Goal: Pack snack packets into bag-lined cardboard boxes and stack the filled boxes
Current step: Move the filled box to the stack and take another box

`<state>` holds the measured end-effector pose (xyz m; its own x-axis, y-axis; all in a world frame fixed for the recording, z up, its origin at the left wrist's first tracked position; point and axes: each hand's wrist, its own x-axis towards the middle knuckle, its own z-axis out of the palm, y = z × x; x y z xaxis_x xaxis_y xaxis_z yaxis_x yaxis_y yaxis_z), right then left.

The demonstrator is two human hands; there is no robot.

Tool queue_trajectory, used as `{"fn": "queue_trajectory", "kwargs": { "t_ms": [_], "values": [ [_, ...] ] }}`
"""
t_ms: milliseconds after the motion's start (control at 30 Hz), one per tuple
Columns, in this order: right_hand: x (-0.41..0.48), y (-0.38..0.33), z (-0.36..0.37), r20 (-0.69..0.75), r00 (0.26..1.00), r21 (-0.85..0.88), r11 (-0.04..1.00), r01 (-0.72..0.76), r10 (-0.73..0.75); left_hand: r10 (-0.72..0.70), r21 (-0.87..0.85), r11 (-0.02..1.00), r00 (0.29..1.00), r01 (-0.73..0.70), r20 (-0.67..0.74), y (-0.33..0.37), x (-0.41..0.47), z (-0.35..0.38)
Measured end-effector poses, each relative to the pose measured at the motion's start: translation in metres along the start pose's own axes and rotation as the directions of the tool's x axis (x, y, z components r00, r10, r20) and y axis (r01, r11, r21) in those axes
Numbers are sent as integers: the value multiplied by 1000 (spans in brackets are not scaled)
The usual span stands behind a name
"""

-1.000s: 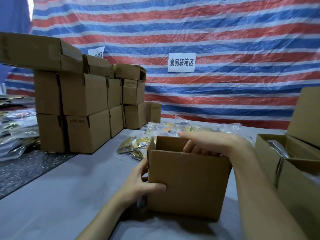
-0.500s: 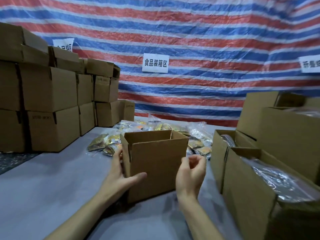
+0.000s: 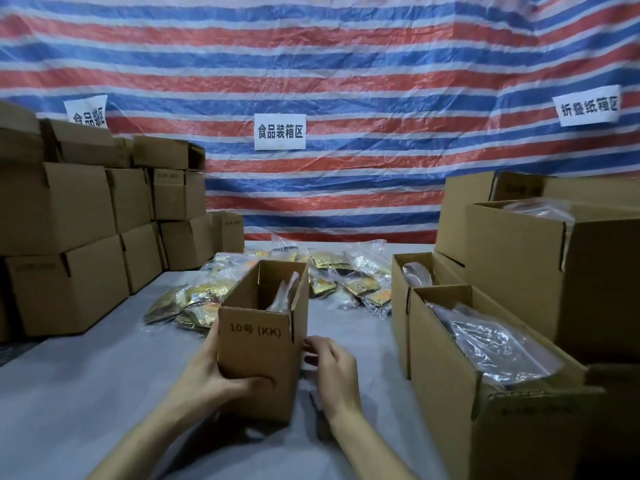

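Turning box narrow end forward on table: left hand clamped on near left corner; right hand withdrawn from inside, loosely curled, empty, against right wall. Bag inside; ready for snack packets.

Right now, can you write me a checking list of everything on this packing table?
Surface: grey table cover.
Job's things: open box marked 10号 (KK), upright; snack packets heaped behind it.
Clutter: stacked boxes on the left; bag-lined boxes open on the right.
Hands: left hand grips the open box; right hand at its right corner, grip unclear.
Cables: nothing seen.
Surroundings: striped tarp with paper signs.
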<state>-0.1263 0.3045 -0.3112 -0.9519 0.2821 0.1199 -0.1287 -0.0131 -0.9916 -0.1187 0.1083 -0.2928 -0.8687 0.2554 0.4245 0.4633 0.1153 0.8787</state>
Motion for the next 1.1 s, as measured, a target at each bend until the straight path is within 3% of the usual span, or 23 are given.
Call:
{"fn": "queue_trajectory", "kwargs": {
  "t_ms": [167,300,400,600,767,900,1100],
  "values": [
    [-2,0,4,-51,999,35,999,-5,7,17,126,992,1000,-17,0,16,8,-4],
    [-2,-1,3,-90,996,29,1000,-4,6,99,311,939,980,-149,172,49,28,-14],
    [4,-6,-3,-123,992,4,999,41,-40,46,324,939,975,-117,218,65,43,-14],
    [15,-14,-32,-371,928,10,1000,17,-13,-37,452,891,982,-53,187,82,63,-1],
    [11,-21,-50,-342,940,33,999,10,2,-116,419,906,986,55,123,84,68,19],
    [24,-30,-60,-311,942,152,985,-82,126,-177,424,895,983,137,55,83,75,31],
    [33,-23,-56,-386,920,56,997,-56,73,-160,430,892,987,137,18,86,84,57]
  ]
}}
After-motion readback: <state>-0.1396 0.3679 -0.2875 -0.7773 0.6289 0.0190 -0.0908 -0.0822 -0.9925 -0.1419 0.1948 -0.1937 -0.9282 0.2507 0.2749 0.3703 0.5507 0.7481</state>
